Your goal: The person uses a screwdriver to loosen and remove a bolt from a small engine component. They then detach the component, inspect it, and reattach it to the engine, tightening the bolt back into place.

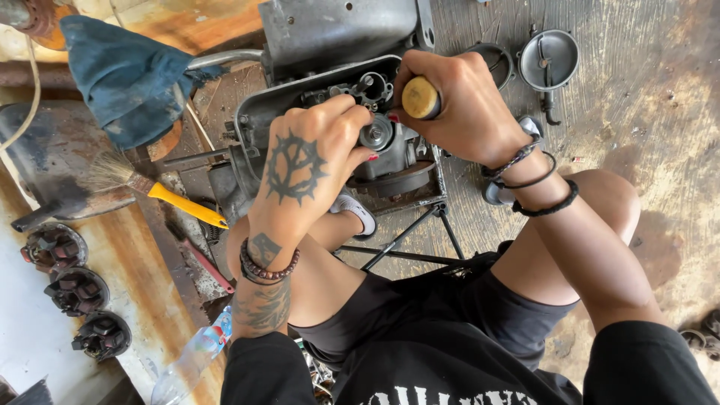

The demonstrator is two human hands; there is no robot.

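Head view: the left hand (304,154) clasps the grey carburetor (390,150), fingers curled over its top, steadying it above a metal tray (255,112). The right hand (465,101) is wrapped tight around a screwdriver's yellow handle (419,97). A yellow-handled brush (150,184) lies to the left.

Grey metal carburetor (390,146), yellow-handled brush (161,191), blue cloth (124,75), wooden yellow screwdriver handle (419,97).

Left hand (311,154) (tattooed, beaded bracelet at wrist) clamps grey carburetor (386,142) inside metal tray (251,112). Right hand (457,105) fists round yellow-handled screwdriver (420,97), pressed down into carburetor. Yellow-handled brush (150,184), blue rag (124,75) lie left, well apart.
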